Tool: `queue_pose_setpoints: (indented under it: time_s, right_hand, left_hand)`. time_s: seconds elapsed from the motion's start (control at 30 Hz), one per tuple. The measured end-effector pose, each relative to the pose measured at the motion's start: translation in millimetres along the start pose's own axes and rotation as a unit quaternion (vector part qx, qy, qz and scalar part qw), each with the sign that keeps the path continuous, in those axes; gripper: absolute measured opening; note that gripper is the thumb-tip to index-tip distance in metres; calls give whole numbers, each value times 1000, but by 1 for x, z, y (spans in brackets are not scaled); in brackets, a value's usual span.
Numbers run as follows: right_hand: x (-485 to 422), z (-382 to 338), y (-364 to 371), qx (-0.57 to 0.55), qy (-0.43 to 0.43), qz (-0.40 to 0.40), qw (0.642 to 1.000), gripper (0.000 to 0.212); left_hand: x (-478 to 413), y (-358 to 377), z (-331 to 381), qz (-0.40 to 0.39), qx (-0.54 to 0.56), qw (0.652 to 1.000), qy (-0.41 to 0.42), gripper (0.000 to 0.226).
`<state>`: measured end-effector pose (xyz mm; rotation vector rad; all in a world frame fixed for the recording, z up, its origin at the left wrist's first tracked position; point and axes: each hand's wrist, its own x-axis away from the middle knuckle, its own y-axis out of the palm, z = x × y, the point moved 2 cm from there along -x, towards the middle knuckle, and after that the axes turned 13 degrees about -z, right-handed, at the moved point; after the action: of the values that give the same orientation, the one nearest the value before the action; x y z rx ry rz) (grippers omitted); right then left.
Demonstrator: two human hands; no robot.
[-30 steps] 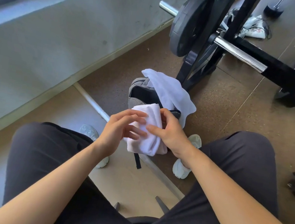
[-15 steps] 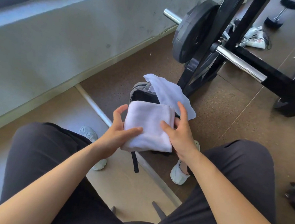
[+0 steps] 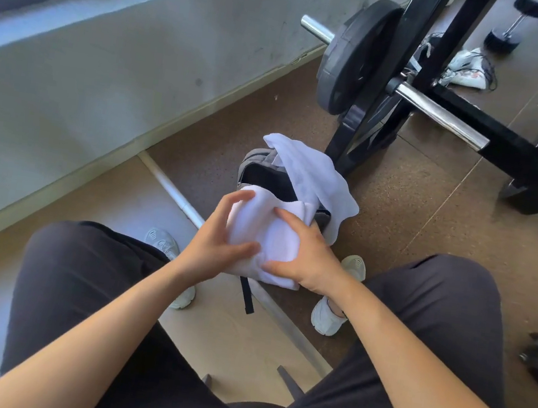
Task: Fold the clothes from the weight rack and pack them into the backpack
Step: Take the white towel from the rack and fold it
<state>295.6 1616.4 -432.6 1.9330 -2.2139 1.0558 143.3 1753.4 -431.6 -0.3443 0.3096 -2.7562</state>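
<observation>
While gripped—folded cloth [image 3: 276, 239] above backpack [image 3: 264, 177]

Dumbbell [image 3: 504, 33] and white shoes [image 3: 466, 70] lie beyond the barbell [image 3: 440, 115].

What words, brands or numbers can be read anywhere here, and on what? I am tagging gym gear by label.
None can be read.
Weight plate: any raised marking is too dark and blurred.
Backpack: no label shows.
Folded white garment in both hands: plain.
</observation>
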Motion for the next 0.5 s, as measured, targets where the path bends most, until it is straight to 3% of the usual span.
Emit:
queue_pose_setpoints:
  time_s: [0.17, 0.3, 0.43, 0.5]
  right_hand:
    - [-1, -11, 16, 44, 14, 52, 998, 95]
    - [-1, -21, 21, 78, 22, 50, 996, 93]
    - [3, -22, 23, -49, -46, -3, 998, 104]
    - [2, -21, 23, -147, -68, -36, 986, 99]
  left_hand:
    - [-3, 21, 11, 36, -252, 967, -18, 78]
    - [-1, 34, 20, 50, -342, 938, 9, 66]
    - [-5, 32, 20, 63, -396, 915, 41, 74]
    - [-3, 33, 22, 53, -402, 912, 66, 85]
